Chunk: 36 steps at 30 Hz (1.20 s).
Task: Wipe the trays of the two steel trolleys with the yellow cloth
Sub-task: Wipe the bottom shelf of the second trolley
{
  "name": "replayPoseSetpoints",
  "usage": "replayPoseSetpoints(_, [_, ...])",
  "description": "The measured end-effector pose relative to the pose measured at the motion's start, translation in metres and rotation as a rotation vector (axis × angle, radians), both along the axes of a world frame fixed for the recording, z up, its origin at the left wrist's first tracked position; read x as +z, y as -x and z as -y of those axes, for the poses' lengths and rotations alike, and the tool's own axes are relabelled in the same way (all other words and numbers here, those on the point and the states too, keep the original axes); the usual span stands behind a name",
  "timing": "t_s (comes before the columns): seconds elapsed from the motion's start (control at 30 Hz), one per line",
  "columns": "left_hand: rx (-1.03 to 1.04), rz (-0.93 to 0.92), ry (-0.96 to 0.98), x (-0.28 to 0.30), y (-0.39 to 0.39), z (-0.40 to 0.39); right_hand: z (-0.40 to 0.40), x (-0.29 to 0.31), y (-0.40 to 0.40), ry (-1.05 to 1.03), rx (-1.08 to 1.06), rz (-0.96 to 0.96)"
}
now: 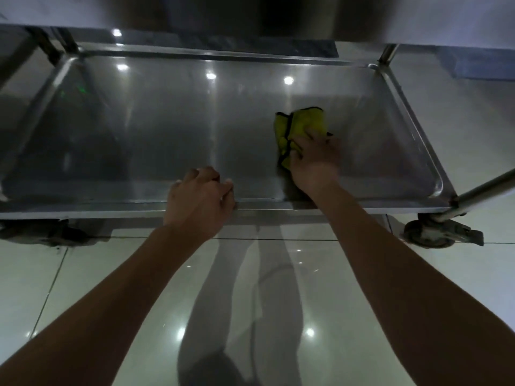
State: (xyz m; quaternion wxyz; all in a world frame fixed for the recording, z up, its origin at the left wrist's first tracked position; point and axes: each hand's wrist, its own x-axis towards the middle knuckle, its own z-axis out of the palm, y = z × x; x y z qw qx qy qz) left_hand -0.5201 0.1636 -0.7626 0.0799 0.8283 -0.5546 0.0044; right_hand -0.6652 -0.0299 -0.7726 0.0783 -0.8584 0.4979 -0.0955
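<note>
A: The right hand [315, 158]?
B: It lies flat on the crumpled yellow cloth with black trim [296, 132], fingers spread, pressing it onto the right half of the shallow steel trolley tray [167, 129].
A: The left hand [199, 200]?
B: It grips the tray's near rim, fingers curled over the edge.
A: Around that?
B: A grey caster wheel [434, 232] under the right corner, standing on glossy pale floor tiles [83, 274].
</note>
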Motion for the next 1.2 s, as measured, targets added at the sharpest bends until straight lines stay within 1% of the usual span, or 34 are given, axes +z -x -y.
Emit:
replayPoseSetpoints(0.1, [-0.002,-0.015,0.043,-0.003,0.000,-0.001,-0.014,0.001,-0.060,-0.031,0.122,0.019])
replayPoseSetpoints(0.23, [-0.043,0.006,0.046,-0.009,-0.006,-0.006,-0.036,0.005,-0.125,-0.138,0.371,0.051])
replayPoseSetpoints(0.3, [-0.047,0.004,0.048,-0.010,-0.009,-0.008,-0.039,0.008,-0.139,-0.178,0.444,0.064])
replayPoseSetpoints(0.4, [-0.037,0.010,0.029,-0.010,-0.010,-0.007,-0.034,0.008,-0.135,-0.208,0.456,0.109])
replayPoseSetpoints(0.47, [-0.034,0.020,0.014,-0.010,-0.008,-0.006,-0.030,0.007,-0.128,-0.187,0.453,0.124])
replayPoseSetpoints(0.63, [0.001,-0.026,-0.005,0.000,-0.005,-0.001,-0.010,0.001,-0.099,-0.089,0.342,0.219])
replayPoseSetpoints(0.8, [0.036,-0.030,-0.048,0.006,-0.004,0.006,0.041,-0.006,-0.022,0.016,0.146,0.286])
replayPoseSetpoints(0.9, [0.092,0.012,-0.067,0.011,-0.011,0.021,0.075,-0.010,0.029,0.043,0.074,0.261])
replayPoseSetpoints(1.0, [0.052,0.051,-0.107,0.012,-0.017,0.048,0.104,-0.008,0.079,0.047,-0.046,0.225])
replayPoseSetpoints(1.1, [0.028,-0.009,-0.150,0.011,-0.016,0.073,0.123,-0.003,0.117,0.113,-0.114,0.158])
replayPoseSetpoints(1.2, [0.021,-0.048,-0.124,0.004,-0.015,0.077,0.132,-0.003,0.135,0.147,-0.206,0.130])
